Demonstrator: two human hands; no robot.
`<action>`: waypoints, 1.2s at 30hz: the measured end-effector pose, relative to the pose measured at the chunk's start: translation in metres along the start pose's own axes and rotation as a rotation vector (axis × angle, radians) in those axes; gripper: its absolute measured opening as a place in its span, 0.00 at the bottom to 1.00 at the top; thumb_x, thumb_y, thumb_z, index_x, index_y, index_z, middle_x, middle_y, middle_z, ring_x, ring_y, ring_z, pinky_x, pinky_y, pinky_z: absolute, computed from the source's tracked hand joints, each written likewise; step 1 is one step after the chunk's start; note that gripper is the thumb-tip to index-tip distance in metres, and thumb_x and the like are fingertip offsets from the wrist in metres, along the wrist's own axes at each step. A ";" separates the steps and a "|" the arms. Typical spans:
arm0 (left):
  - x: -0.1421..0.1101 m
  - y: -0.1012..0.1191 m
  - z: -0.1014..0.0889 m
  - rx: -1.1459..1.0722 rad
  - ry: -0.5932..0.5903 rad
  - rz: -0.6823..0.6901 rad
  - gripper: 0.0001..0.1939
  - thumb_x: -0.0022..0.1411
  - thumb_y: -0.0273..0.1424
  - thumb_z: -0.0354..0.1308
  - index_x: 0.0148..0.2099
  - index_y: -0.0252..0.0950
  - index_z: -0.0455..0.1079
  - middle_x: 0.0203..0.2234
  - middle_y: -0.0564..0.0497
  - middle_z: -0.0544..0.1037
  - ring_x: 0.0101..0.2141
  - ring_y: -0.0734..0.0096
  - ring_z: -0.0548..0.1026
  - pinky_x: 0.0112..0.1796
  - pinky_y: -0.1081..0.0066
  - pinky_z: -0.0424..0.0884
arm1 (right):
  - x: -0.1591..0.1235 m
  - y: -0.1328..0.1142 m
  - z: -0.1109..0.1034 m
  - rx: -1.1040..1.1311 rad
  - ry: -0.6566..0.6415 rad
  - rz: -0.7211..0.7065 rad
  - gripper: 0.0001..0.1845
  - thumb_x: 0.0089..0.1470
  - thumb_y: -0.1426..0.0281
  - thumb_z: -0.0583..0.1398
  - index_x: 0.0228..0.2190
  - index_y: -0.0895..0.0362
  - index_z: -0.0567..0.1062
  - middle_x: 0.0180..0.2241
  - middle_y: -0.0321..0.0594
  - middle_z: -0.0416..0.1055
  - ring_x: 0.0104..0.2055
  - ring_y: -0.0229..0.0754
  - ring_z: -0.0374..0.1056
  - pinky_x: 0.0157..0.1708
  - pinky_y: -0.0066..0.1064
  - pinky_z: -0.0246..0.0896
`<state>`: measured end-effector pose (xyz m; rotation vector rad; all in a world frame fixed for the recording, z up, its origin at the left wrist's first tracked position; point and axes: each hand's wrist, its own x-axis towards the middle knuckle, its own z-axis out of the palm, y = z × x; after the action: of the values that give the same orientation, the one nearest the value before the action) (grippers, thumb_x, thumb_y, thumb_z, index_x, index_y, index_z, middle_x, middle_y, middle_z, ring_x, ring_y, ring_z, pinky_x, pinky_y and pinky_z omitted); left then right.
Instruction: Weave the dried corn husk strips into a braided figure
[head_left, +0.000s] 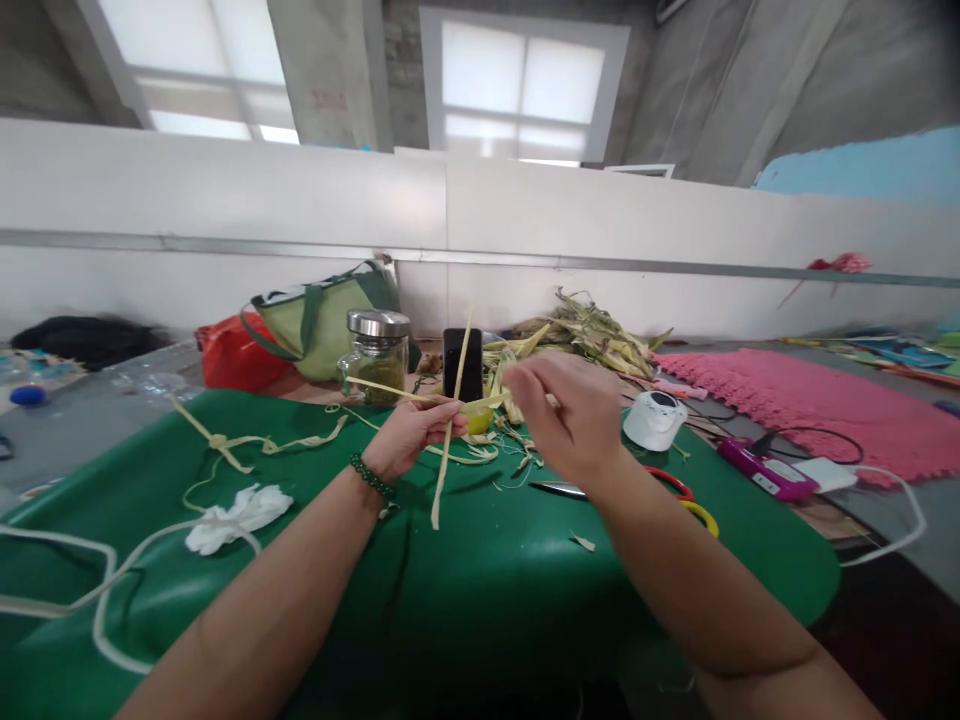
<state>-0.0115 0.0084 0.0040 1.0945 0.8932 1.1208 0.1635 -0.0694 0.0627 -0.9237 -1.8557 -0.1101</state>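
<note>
So there was just the head camera on this one, and it had both bare hands over a green table cover [487, 570]. Two pale strips [442, 480] that I could make out crossed in mid-air around the middle of the view, one running sideways and one steeply slanted. The left hand [416, 428] had its fingers pinched shut on them right by the crossing, with one green bead bracelet [371, 476] on that wrist. The right hand [566, 415] was curled up at the other end of the sideways strip, but its fingertips were hidden, so I couldn't tell if it actually gripped anything.

Behind the hands I counted one lidded jar [386, 362], one upright phone [473, 368] and one heap of husks [600, 335], too tangled to count. One pair of scissors [681, 486] with a red and a yellow handle lay partly behind the right forearm. Off left: one knotted strip piece [218, 441], plus one crumpled white tissue [240, 515] nearer the person.
</note>
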 end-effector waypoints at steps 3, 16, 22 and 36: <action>0.002 -0.002 0.000 0.014 0.035 -0.038 0.06 0.50 0.27 0.63 0.30 0.28 0.72 0.21 0.45 0.79 0.22 0.71 0.76 0.23 0.77 0.69 | 0.020 0.040 0.042 -0.135 -0.058 0.056 0.23 0.60 0.59 0.48 0.20 0.57 0.70 0.24 0.42 0.67 0.31 0.41 0.63 0.35 0.32 0.55; 0.000 -0.004 0.002 0.072 -0.017 -0.114 0.09 0.55 0.33 0.60 0.31 0.30 0.72 0.20 0.48 0.78 0.23 0.72 0.76 0.25 0.77 0.69 | 0.000 0.081 0.095 0.855 -0.289 0.670 0.20 0.39 0.55 0.63 0.19 0.60 0.70 0.17 0.30 0.60 0.20 0.30 0.53 0.23 0.26 0.48; -0.001 -0.002 0.006 0.060 0.009 -0.102 0.13 0.62 0.33 0.53 0.31 0.29 0.72 0.22 0.44 0.79 0.24 0.73 0.77 0.25 0.78 0.69 | 0.000 0.083 0.100 0.955 -0.232 0.759 0.20 0.34 0.54 0.65 0.20 0.60 0.73 0.19 0.33 0.66 0.23 0.31 0.59 0.25 0.27 0.54; 0.001 -0.009 0.001 0.495 0.107 0.289 0.12 0.50 0.35 0.62 0.24 0.30 0.76 0.19 0.48 0.78 0.24 0.69 0.74 0.27 0.74 0.69 | -0.001 0.087 0.101 0.803 -0.245 0.644 0.15 0.43 0.60 0.60 0.18 0.59 0.70 0.19 0.33 0.65 0.24 0.33 0.60 0.30 0.28 0.57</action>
<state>-0.0077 0.0085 -0.0046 1.6212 1.1596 1.2352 0.1437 0.0376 -0.0145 -0.9109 -1.5025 1.0995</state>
